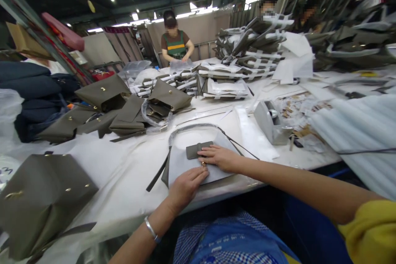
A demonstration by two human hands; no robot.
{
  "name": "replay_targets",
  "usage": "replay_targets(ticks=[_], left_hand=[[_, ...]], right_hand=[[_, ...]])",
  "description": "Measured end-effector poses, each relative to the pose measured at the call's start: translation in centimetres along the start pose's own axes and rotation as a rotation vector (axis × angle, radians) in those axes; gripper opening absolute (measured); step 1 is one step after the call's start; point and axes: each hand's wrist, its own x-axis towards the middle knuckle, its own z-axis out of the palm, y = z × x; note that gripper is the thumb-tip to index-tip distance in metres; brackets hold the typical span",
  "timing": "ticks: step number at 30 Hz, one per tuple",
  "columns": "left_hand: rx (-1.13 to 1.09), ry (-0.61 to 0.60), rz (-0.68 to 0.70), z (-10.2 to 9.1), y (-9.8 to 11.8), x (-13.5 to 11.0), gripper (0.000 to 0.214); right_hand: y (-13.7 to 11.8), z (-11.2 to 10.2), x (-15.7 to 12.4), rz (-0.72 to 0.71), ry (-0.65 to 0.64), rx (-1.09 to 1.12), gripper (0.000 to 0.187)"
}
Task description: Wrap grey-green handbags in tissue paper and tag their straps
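A dark olive handbag lies on the table in front of me, mostly under a white sheet. On that sheet rests a small olive flap or pouch with a raised band across it. My right hand lies over its right end, fingers stretched out and apart. Just below, my left hand is laid flat on the sheet, its fingers extended beside a small gold clasp. The wrapped handle arches behind, and a dark strap sticks out to the left.
More olive bags lie behind to the left, and one large bag stands at near left. Wrapped bags are piled at the back. A grey metal holder and foam sheets are at right. A co-worker stands across the table.
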Motion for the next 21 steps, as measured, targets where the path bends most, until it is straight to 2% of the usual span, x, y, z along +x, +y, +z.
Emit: replay_targets(ticks=[3,6,12,17,21], left_hand=[[-0.043,-0.021,-0.115,0.1,0.9,0.2,0.034],[-0.029,0.002,-0.143,0.2,1.2,0.3,0.036],[0.078,0.032,-0.059,1.1,0.4,-0.3,0.039],[0.116,0.116,0.058,2.0,-0.9,-0.7,0.047],[0.108,0.126,0.125,2.5,-1.6,-0.8,0.061]], right_hand=[[0.0,-0.5,0.8,-0.067,0.054,-0.029,0.037],[0.0,-0.8,1.7,-0.091,0.075,-0.034,0.020],[-0.3,-1.3,2.7,-0.016,0.032,-0.027,0.009],[-1.4,-1.5,3.0,0.099,-0.004,-0.051,0.011],[-3.0,-2.0,1.1,0.130,0.052,-0.106,0.011]])
